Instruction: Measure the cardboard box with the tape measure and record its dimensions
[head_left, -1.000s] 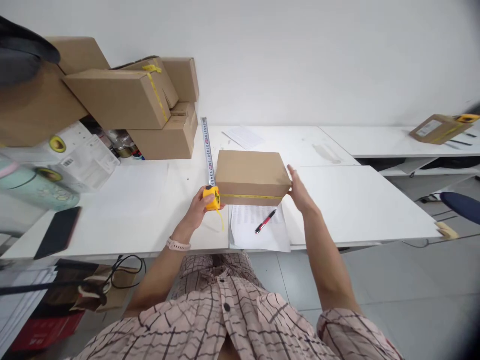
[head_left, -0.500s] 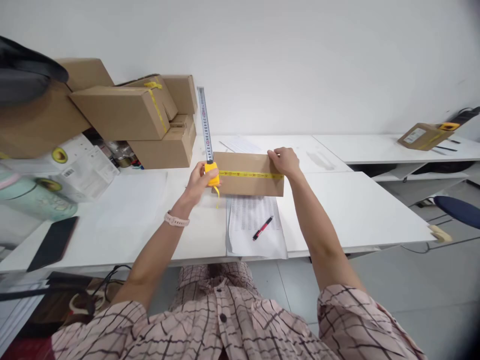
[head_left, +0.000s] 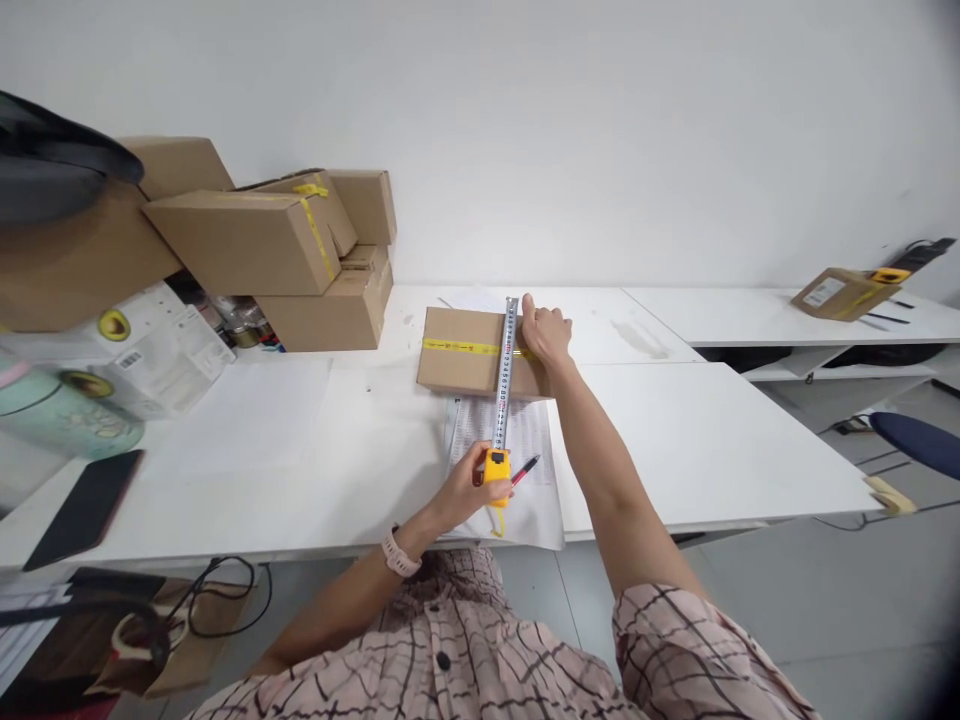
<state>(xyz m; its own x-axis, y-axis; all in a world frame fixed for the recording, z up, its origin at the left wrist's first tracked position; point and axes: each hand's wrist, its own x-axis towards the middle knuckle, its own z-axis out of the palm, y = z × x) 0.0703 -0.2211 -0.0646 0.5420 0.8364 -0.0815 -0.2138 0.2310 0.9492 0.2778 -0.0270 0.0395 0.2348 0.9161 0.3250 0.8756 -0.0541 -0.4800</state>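
Observation:
A flat cardboard box (head_left: 459,363) with a yellow tape band lies on the white table (head_left: 300,450). My left hand (head_left: 469,487) is closed round a yellow tape measure (head_left: 496,466) near the table's front edge. Its metal blade (head_left: 505,370) runs away from me across the box's right part. My right hand (head_left: 545,334) rests on the box's far right corner, fingers curled over the blade's end. A printed sheet (head_left: 517,450) and a red and black pen (head_left: 525,469) lie under the blade, in front of the box.
Stacked cardboard boxes (head_left: 255,245) stand at the back left, with white cartons (head_left: 161,345), a green bottle (head_left: 67,410) and a black phone (head_left: 82,510) nearer. Another taped box (head_left: 844,293) sits on the far right table. A blue chair seat (head_left: 919,440) is at right.
The box has been set down flat. My left hand brought the tape measure from the box's left end toward me, and the blade now crosses the box front to back instead of pointing up.

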